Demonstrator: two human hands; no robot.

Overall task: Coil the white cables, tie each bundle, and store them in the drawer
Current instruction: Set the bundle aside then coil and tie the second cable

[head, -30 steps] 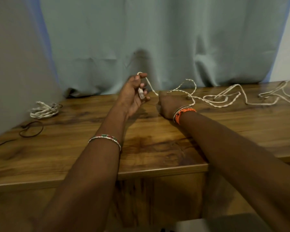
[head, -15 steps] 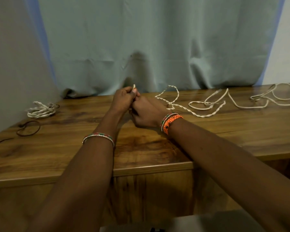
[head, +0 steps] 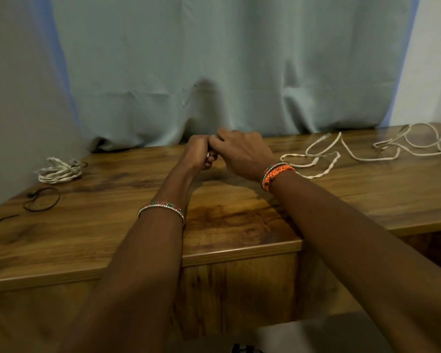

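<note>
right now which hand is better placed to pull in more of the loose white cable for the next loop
Right. The right hand sits on the side where the loose white cable trails off across the table, running out from under that wrist. The left hand is curled round the cable's end, better kept as the anchoring grip.

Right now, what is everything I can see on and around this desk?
Loose cable: one, white, sprawled on the desk's right side.
Coiled bundle: one, white, far left of the desk.
Thin cord: one, dark, looped near the bundle.
Desk: one, brown wood.
Curtain: one, pale blue-green, behind the desk.
Bracelets: beaded on the left wrist, orange on the right.
Hands: left and right, together at mid-desk, gripping the cable's end.
</note>
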